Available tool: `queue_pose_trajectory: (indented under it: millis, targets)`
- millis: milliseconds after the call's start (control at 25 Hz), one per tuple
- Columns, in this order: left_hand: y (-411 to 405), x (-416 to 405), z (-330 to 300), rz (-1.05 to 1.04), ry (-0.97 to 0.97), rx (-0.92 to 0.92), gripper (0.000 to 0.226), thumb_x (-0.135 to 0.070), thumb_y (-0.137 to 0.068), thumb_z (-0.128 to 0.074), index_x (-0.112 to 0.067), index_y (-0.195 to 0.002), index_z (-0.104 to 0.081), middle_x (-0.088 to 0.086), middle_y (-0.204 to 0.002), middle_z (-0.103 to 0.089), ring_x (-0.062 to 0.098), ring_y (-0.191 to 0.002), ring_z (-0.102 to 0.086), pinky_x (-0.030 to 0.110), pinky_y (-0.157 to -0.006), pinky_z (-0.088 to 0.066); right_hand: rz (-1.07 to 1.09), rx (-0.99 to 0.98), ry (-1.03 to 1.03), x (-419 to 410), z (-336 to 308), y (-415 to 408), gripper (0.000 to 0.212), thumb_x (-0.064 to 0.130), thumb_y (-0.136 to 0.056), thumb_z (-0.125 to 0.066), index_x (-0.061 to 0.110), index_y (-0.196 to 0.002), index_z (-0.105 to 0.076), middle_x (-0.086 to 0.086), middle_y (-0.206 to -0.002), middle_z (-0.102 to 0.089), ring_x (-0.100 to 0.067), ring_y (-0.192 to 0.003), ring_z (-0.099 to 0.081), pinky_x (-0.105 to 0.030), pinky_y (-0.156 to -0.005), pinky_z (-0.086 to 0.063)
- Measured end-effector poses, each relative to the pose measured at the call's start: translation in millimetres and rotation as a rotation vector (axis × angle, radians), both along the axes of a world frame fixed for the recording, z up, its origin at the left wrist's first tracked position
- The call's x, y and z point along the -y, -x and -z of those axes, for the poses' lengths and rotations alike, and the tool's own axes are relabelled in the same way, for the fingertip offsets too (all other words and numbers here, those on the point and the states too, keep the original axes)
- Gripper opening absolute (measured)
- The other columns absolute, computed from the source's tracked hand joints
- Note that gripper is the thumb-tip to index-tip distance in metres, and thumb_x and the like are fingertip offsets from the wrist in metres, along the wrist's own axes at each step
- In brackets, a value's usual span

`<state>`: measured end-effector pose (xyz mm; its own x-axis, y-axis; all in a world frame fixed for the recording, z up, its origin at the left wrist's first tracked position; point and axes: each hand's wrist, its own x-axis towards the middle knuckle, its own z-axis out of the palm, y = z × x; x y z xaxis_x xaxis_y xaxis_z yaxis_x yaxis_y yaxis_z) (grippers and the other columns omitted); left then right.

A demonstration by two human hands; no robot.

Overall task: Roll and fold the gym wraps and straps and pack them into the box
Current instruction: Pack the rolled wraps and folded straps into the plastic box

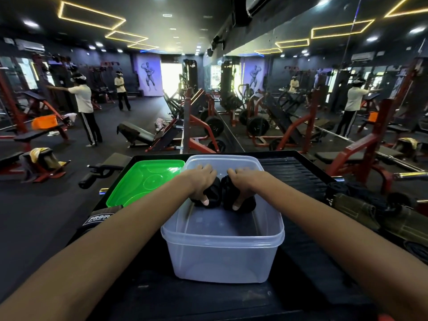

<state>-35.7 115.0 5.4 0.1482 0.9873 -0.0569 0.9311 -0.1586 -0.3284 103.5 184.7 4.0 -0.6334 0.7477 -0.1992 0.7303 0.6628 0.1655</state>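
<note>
Inside the clear plastic box [222,242] on the black worktop [308,181], left hand [201,179] and right hand [243,181] each grip a rolled black fabric wrap [214,189], side by side, touching.

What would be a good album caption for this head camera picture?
Both hands, left hand and right hand, each grip a rolled black wrap inside the clear plastic box, green lid alongside.

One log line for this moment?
left hand: grips black roll | right hand: grips second roll | both inside clear box
</note>
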Motion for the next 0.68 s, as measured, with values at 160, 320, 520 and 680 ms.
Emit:
queue_pose_trajectory:
  millis: [160, 320, 520, 680]
  targets:
    - [0, 2, -1, 0.000, 0.032, 0.004, 0.077, -0.036, -0.079, -0.074, -0.001, -0.134, -0.034, 0.018, -0.134, -0.036, 0.033, -0.122, -0.039, 0.036, -0.100, -0.031, -0.005, 0.044, -0.020, 4, 0, -1, 0.103, 0.054, -0.070, -0.077, 0.005, -0.142, -0.022, -0.018, -0.144, -0.035, -0.033, -0.132, -0.033, -0.042, -0.109, -0.031]
    - [4, 2, -3, -0.019, 0.006, 0.129, 0.069, -0.033, -0.083, -0.071, -0.002, -0.135, -0.037, 0.018, -0.133, -0.037, 0.034, -0.125, -0.039, 0.036, -0.102, -0.031, -0.052, 0.016, -0.088, 8, -15, -4, 0.095, 0.062, -0.069, -0.074, 0.005, -0.137, -0.040, -0.015, -0.140, -0.039, -0.030, -0.132, -0.035, -0.040, -0.110, -0.033]
    - [17, 26, -22, 0.041, -0.161, 0.419, 0.049, -0.027, -0.086, -0.068, -0.003, -0.125, -0.052, 0.017, -0.124, -0.048, 0.030, -0.119, -0.046, 0.029, -0.094, -0.032, -0.047, -0.276, 0.096, 14, -37, -14, 0.081, 0.051, -0.077, -0.074, 0.009, -0.138, -0.041, -0.010, -0.137, -0.048, -0.025, -0.121, -0.048, -0.037, -0.101, -0.041]
    - [47, 68, -36, 0.091, -0.329, 0.513, 0.042, -0.029, -0.084, -0.071, -0.008, -0.119, -0.060, 0.014, -0.116, -0.055, 0.029, -0.112, -0.050, 0.029, -0.093, -0.032, -0.181, -0.549, 0.139, 43, -60, -6, 0.054, 0.037, -0.082, -0.073, 0.011, -0.125, -0.054, -0.007, -0.119, -0.061, -0.017, -0.101, -0.058, -0.021, -0.081, -0.042]
